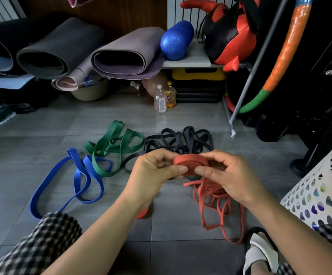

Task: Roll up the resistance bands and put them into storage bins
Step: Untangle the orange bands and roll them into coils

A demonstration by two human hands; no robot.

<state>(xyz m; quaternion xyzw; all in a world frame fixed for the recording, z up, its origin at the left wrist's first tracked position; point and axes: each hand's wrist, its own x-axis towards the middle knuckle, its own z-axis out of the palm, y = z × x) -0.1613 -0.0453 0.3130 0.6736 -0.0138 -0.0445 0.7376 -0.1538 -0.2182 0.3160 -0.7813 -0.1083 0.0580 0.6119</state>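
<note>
Thumbs first: the left hand [155,171] and the right hand [228,175] have their thumb tips nearly meeting on the near edge of the red coil [188,160]. The other fingers curl round behind it, so both hands pinch that flat disc in mid-air, above the grey floor [42,147]. From under the right palm the loose tail [218,203] of this red band drops away and lies in tangled loops on the tiles, so I'd say there's a fair bit left to wind. The trick now, as I see it, is to let one hand turn the disc while the other feeds the tail in flat. Smooth out the twists before they reach the coil, with light tension so the layers stack edge to edge and don't cone out sideways. A slack grip here and the whole thing could spring open. Further out, the black bands [181,141] sit heaped just beyond the hands, with the green band [113,149] to their left. The blue band [78,181] lies nearer on the left, and all three are unrolled. The white perforated basket [319,191] waits close by the right forearm, likely the bin.
</note>
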